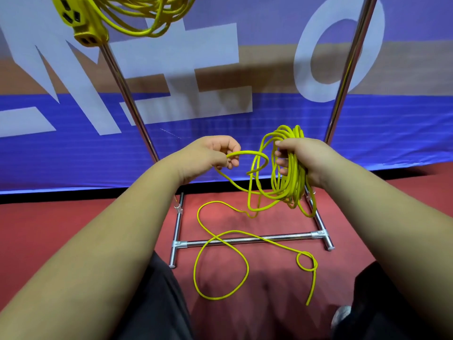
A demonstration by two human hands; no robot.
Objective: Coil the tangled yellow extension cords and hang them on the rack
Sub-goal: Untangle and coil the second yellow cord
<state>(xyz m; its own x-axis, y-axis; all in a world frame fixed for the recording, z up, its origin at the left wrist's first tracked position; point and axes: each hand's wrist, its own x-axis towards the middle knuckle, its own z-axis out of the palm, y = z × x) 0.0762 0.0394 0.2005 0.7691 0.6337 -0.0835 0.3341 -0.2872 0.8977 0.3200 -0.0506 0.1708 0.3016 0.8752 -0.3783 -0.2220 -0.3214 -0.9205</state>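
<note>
Yellow cord (247, 152) is the item in hand, part coiled. Your right hand (308, 163) grips the coil (294, 173), fingers curled round the bunched turns, in front of the rack's right upright. Your left hand (215, 155) pinches a single run of the cord between thumb and curled fingers, just beside the coil, and a loop stands between the two hands. The tail (247, 267) lies loose on the red floor (73, 229). It crosses the base bar of the rack (282, 236), loops over itself once and closes in a small kink (297, 260) near its free end; no plug is in view. A second cord (137, 18), coiled, hangs at the top left of the rack with its outlet block (78, 23). Judgement: the step in hand is winding, roughly half done for this cord. The next move calls for you to lay the left-hand loop into the right-hand grip, then draw more tail up. Watch the kink and the crossing over the bar: either may snag or tighten as you pull. Hanging is not yet due.
</note>
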